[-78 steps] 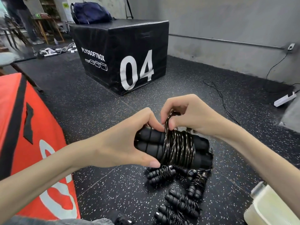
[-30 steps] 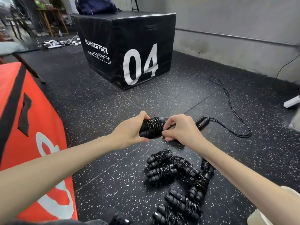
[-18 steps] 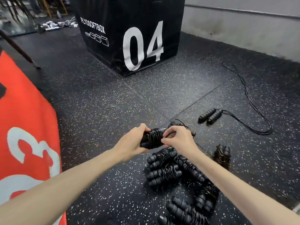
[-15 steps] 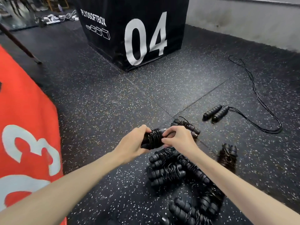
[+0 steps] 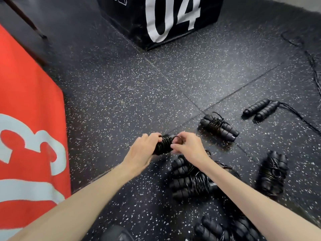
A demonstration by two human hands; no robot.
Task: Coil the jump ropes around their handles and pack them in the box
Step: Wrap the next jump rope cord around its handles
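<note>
Black foam box (image 5: 173, 18), top centre: big white "04" on its front face, digits cut off at the frame's upper edge. Red box (image 5: 31, 122), left: a pale "3" reads on its side, w/ part of another pale shape below it, too cropped to make out. No other readable txt on ropes or floor.

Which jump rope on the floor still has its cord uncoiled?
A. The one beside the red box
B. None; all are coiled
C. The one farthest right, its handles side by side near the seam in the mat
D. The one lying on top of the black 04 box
C: the uncoiled jump rope lies with its handles together and its cord trailing loose to the right, while the coiled jump rope nearby is wrapped.
</note>
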